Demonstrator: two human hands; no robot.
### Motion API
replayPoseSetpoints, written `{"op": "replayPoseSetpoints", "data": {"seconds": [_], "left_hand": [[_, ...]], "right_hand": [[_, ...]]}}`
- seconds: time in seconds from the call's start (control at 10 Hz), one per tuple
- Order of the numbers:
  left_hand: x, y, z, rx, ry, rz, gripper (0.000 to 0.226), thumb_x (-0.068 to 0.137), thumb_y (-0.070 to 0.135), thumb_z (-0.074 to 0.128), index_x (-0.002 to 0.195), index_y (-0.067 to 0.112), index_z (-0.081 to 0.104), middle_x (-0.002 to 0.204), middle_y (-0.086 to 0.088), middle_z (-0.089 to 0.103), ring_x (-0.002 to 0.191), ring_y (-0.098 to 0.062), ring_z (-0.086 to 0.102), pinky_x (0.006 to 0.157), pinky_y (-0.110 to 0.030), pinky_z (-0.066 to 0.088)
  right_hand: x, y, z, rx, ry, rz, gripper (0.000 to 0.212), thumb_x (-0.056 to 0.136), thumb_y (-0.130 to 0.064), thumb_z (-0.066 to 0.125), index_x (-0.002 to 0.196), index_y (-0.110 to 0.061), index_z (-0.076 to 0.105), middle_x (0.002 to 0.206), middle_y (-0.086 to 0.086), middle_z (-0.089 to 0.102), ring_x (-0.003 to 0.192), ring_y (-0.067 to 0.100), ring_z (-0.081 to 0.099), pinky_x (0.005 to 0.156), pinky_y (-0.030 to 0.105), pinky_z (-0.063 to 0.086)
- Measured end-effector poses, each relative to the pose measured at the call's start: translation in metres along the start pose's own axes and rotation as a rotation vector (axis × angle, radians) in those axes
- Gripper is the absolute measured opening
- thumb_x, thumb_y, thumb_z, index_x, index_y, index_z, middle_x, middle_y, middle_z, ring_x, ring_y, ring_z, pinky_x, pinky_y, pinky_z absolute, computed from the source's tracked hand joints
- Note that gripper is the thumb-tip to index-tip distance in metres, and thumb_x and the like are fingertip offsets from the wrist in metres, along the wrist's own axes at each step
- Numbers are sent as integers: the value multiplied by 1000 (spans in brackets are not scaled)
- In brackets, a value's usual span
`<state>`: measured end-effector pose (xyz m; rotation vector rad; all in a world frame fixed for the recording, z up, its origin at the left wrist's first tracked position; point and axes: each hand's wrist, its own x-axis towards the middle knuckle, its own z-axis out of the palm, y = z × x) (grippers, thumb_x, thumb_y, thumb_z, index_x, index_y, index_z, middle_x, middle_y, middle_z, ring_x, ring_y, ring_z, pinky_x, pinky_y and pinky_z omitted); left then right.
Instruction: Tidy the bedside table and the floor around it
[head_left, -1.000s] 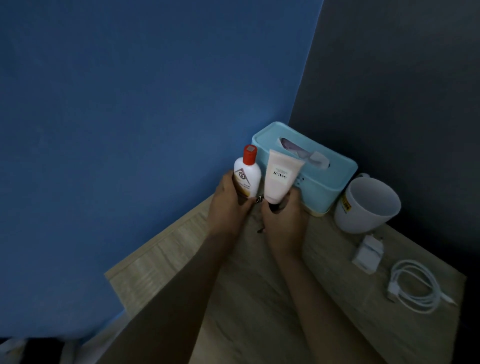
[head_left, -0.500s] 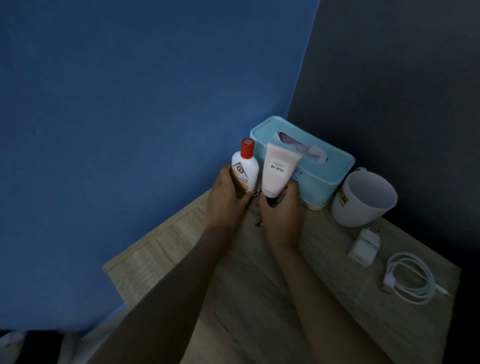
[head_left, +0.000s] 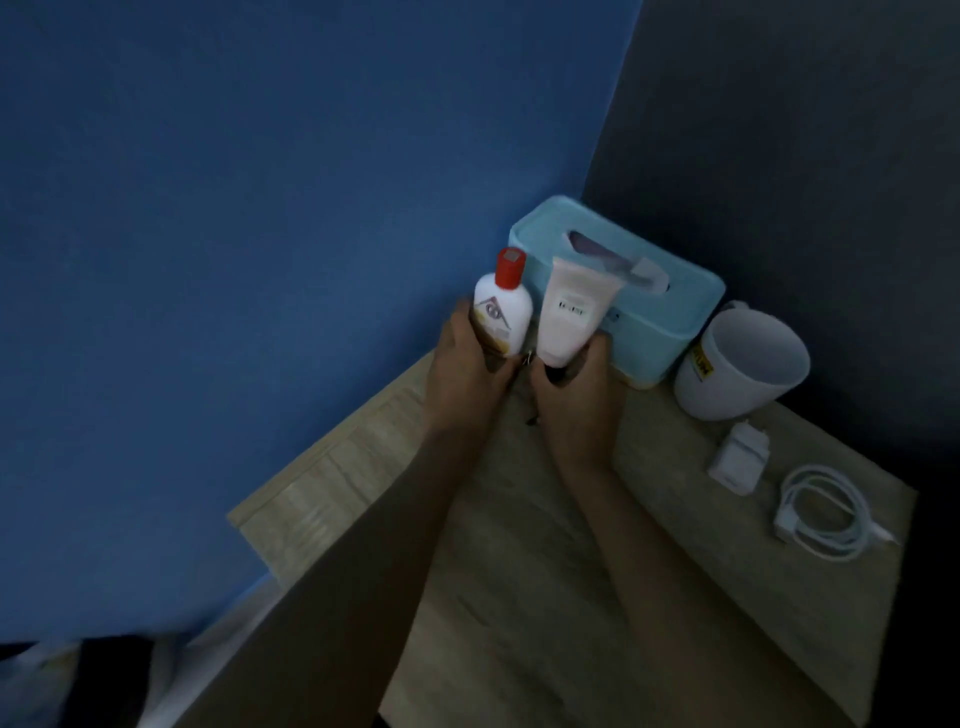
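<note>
Bedside table (head_left: 649, 545) — left hand (head_left: 467, 374) grips bottle (head_left: 503, 312), right hand (head_left: 576, 384) seemingly clamps tube (head_left: 569, 312) — upright.

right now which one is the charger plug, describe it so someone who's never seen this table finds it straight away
Start at the light blue tissue box in the back corner of the wooden bedside table; the white mug stands to its right. Just in front of the mug lies the charger plug. It is a small white block, unlike the looped white cable coiled to its right.
</note>
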<state>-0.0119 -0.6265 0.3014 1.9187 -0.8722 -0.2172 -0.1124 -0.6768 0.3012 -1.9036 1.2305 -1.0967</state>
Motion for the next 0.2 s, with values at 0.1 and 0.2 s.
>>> {"op": "replayPoseSetpoints", "data": {"seconds": [0.1, 0.2], "left_hand": [[-2, -3, -1, -46, -18, -33, 84, 76, 33, 75, 144, 7, 31, 139, -11, 48, 127, -23, 48, 103, -38, 43], [-3, -1, -4, -77, -46, -134, 92, 78, 36, 74, 149, 9, 21, 147, -12, 37, 135, -25, 39, 109, -41, 38]], "right_hand": [[-3, 0, 0, -15, -14, 32, 37, 82, -30, 71, 108, -15, 50, 106, 4, 67, 97, 16, 64, 71, 20, 42], [-3, -3, 2, -24, -18, 81, 44, 80, -33, 73, 112, -14, 51, 110, 6, 68, 101, 19, 64, 74, 22, 45]]}}
